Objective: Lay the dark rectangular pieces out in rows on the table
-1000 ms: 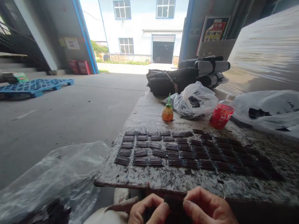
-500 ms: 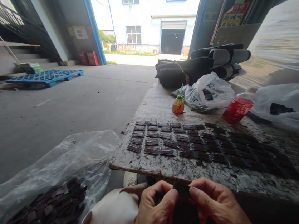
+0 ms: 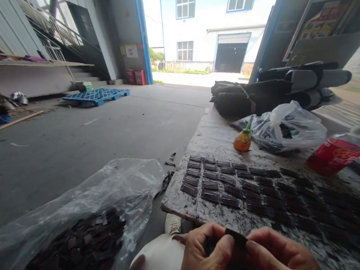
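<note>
Between my two hands is a small dark flat strip (image 3: pixel 236 237), held just in front of the table's near edge. My left hand (image 3: pixel 207 257) pinches its left end between thumb and forefinger. The thumb and fingers of my right hand (image 3: pixel 283 259) close on its right end. Beyond them, rows of dark flat pieces (image 3: pixel 229 200) lie on the pale, scrap-strewn table (image 3: pixel 196 132). Below my hands the view is too dark to make out details.
A clear plastic bag (image 3: pixel 95 194) holding many dark pieces (image 3: pixel 83 245) lies at lower left. On the table stand an orange bottle with green spout (image 3: pixel 242 140), a red tub (image 3: pixel 335 155), a plastic bag (image 3: pixel 288 125) and dark rolls (image 3: pixel 269 89). A blue pallet (image 3: pixel 98 95) lies on the floor.
My view has turned to the left, so the scene sits further right. Both hands keep their pinch on the dark strip.
</note>
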`<state>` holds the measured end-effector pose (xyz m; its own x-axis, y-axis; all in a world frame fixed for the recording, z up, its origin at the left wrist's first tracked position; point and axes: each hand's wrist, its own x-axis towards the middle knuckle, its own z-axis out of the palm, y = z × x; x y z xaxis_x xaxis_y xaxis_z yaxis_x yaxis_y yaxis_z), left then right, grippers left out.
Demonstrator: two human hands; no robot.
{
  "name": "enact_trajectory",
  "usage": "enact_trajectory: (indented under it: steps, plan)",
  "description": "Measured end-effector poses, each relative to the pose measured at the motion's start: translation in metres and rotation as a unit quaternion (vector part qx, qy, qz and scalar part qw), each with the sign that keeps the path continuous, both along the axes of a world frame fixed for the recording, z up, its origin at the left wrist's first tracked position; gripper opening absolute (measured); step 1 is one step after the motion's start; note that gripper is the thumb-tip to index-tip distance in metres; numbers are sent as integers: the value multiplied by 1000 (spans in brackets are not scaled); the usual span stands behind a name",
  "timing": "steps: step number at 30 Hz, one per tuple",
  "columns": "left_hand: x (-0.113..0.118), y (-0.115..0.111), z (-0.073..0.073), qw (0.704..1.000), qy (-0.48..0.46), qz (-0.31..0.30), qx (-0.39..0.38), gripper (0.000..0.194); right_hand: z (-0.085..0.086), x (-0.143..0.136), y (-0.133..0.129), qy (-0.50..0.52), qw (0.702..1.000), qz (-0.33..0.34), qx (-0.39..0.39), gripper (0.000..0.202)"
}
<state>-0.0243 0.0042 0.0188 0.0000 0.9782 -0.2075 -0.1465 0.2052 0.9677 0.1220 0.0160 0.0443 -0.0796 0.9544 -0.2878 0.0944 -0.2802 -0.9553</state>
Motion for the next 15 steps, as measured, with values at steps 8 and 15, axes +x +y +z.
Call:
enact_trajectory:
  steps: [8,15]
  plan:
    - [-70,17,11,986,148,28,67,28,-1,-64,27,-69,993,57,81,29]
    - [-124,42,-4,934,307,14,183,16,-13,-78,49,-68,997,8,26,31]
